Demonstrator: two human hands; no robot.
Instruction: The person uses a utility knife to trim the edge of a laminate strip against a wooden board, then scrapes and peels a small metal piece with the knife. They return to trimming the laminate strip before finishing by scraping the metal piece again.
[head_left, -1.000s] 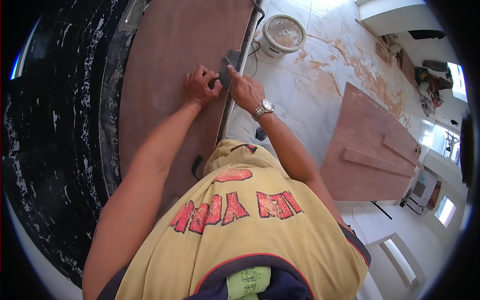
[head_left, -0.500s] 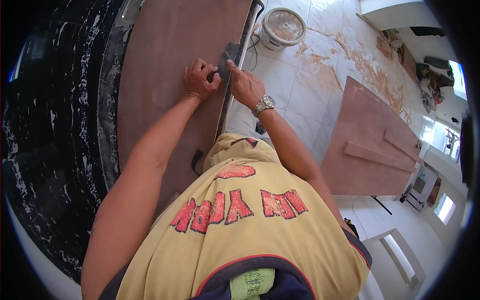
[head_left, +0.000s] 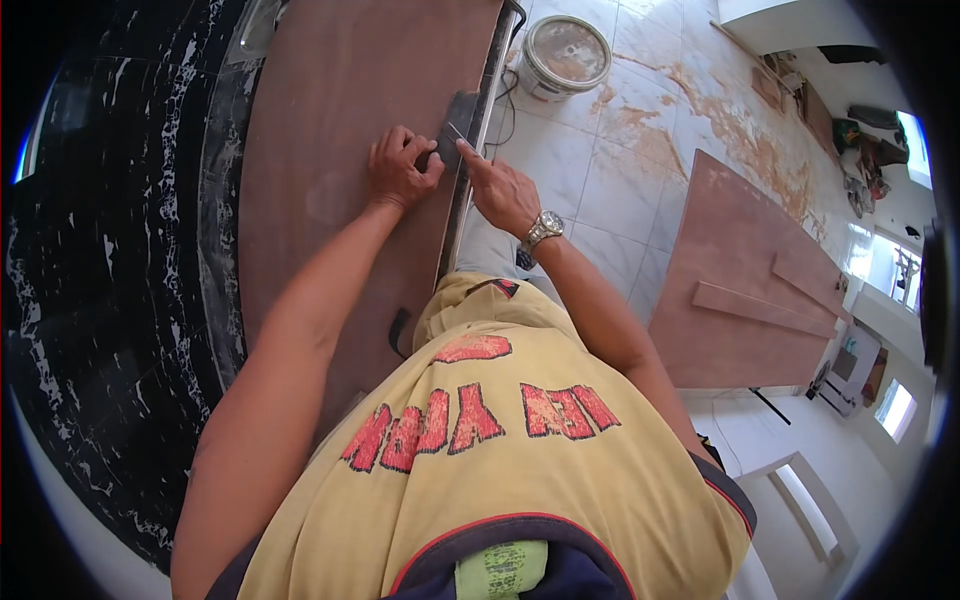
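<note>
My left hand (head_left: 405, 168) has its fingers curled, with thumb and fingertips pinched at the near end of a dark grey flat strip (head_left: 459, 115). The strip lies along the right edge of a long reddish-brown board (head_left: 335, 130). My right hand (head_left: 503, 192), a metal watch on its wrist, is closed at the same edge with its index finger pointing forward. A thin light sliver (head_left: 456, 131), like a slim pointed tool, sticks out from that fingertip over the strip. The rest of it is hidden by the fingers.
Black white-veined stone (head_left: 110, 250) runs along the left. A lidded bucket (head_left: 565, 58) stands on the dust-stained tile floor (head_left: 620, 190), a dark cable beside it. Another brown board (head_left: 720, 270) with narrow strips (head_left: 760, 310) on it lies at right.
My right hand has drawn back slightly towards me and to the right. My left hand stays nearly in place at the strip. The view has shifted a little.
</note>
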